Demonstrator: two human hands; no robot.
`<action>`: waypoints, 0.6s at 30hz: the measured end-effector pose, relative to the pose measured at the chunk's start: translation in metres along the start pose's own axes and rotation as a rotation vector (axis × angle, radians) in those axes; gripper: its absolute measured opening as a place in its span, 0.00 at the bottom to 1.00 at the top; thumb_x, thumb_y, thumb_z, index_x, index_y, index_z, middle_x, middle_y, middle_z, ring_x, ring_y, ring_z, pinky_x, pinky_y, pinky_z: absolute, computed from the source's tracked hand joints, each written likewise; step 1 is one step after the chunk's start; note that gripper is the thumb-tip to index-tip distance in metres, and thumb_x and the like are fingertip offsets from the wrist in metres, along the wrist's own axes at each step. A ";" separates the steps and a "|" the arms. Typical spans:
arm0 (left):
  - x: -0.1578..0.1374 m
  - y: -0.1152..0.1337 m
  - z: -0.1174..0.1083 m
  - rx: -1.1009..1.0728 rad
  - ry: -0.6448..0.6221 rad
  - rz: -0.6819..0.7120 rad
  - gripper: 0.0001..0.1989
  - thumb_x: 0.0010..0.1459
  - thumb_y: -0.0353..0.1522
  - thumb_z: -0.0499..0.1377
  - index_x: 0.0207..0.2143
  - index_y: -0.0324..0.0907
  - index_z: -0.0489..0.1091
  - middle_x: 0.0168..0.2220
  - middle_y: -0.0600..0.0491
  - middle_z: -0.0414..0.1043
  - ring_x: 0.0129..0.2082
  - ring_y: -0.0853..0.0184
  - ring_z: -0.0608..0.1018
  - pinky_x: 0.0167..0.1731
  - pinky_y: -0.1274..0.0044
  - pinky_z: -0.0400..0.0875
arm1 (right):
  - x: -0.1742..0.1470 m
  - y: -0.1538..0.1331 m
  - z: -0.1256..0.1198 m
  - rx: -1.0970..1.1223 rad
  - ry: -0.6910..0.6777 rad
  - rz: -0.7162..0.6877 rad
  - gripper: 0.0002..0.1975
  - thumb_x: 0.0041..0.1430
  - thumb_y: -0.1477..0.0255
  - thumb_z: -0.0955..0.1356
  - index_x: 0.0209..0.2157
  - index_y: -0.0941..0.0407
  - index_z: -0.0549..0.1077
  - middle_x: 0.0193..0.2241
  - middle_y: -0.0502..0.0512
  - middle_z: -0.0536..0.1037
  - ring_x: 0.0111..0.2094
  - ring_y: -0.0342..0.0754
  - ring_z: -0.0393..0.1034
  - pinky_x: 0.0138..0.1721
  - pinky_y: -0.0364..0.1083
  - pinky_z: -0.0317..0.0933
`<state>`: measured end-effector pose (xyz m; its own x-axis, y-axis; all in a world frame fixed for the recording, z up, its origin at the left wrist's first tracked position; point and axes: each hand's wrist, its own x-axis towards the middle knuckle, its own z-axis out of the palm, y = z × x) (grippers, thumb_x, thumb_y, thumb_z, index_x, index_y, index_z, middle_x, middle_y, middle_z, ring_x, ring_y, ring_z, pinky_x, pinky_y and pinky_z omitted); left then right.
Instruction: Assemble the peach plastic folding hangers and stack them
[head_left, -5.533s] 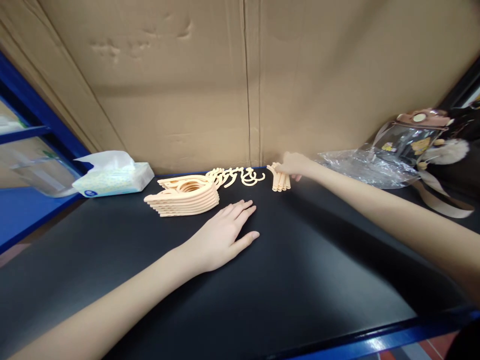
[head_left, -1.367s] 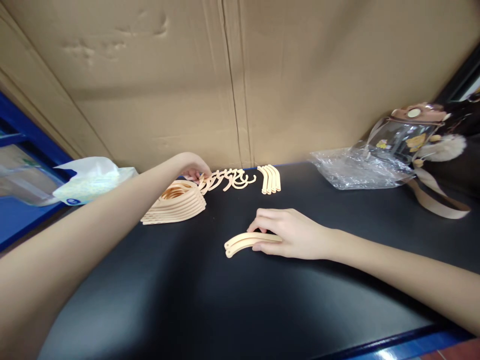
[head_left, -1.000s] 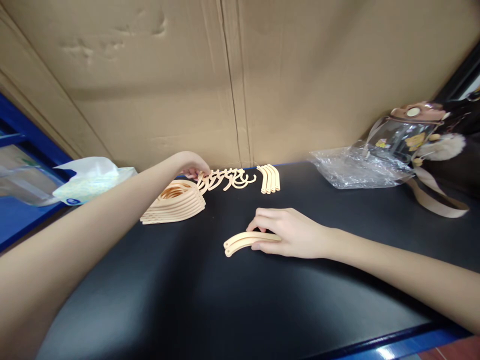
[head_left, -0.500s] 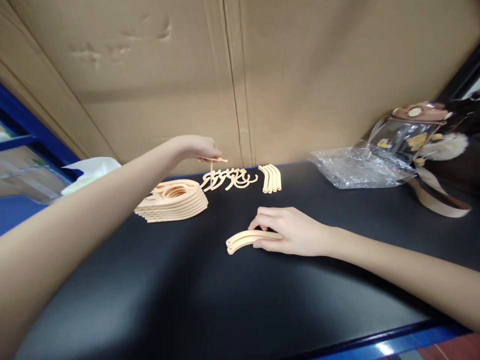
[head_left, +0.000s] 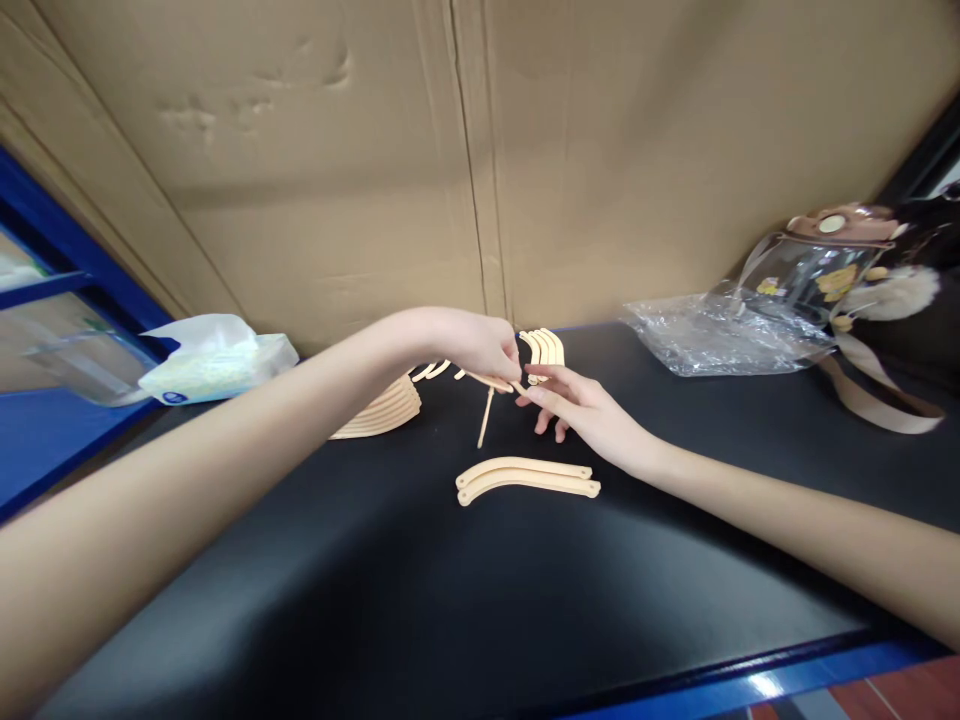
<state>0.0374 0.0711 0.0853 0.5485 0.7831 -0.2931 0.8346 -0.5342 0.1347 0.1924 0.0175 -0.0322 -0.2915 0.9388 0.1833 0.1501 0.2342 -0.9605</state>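
My left hand (head_left: 487,345) is closed around a thin cream plastic hanger hook piece (head_left: 487,415), held above the table with one narrow part pointing down; much of it is hidden by the fingers. My right hand (head_left: 581,405) meets it from the right, thumb and forefinger at the end of the piece, other fingers loosely spread. Below the hands, two curved cream hanger arms (head_left: 529,478) lie side by side on the black table (head_left: 480,600). Behind my left forearm is a partly hidden stack of cream hanger parts (head_left: 386,410). More curved arms (head_left: 546,345) lie behind my right hand.
A tissue pack (head_left: 217,370) lies at the left near a blue frame (head_left: 112,310). On the right are a crumpled clear plastic bag (head_left: 727,335) and a clear bottle with a brown lid (head_left: 817,265) and strap. A cardboard wall (head_left: 337,200) closes off the back.
My right hand has let go of the two hanger arms and moved up to the hook piece. My left hand has brought that piece right and nearer from the row of hooks.
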 end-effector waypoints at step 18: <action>-0.010 -0.009 0.054 -0.126 0.154 0.023 0.13 0.55 0.35 0.51 0.37 0.40 0.72 0.30 0.52 0.73 0.27 0.67 0.72 0.26 0.77 0.60 | 0.005 0.008 -0.013 -0.462 0.066 -0.141 0.06 0.54 0.75 0.66 0.35 0.56 0.73 0.30 0.51 0.78 0.29 0.43 0.70 0.32 0.44 0.63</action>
<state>0.0217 0.0512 0.0359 0.5605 0.8159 -0.1417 0.8163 -0.5156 0.2603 0.2044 0.0269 -0.0362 -0.2805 0.9006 0.3320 0.5219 0.4333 -0.7347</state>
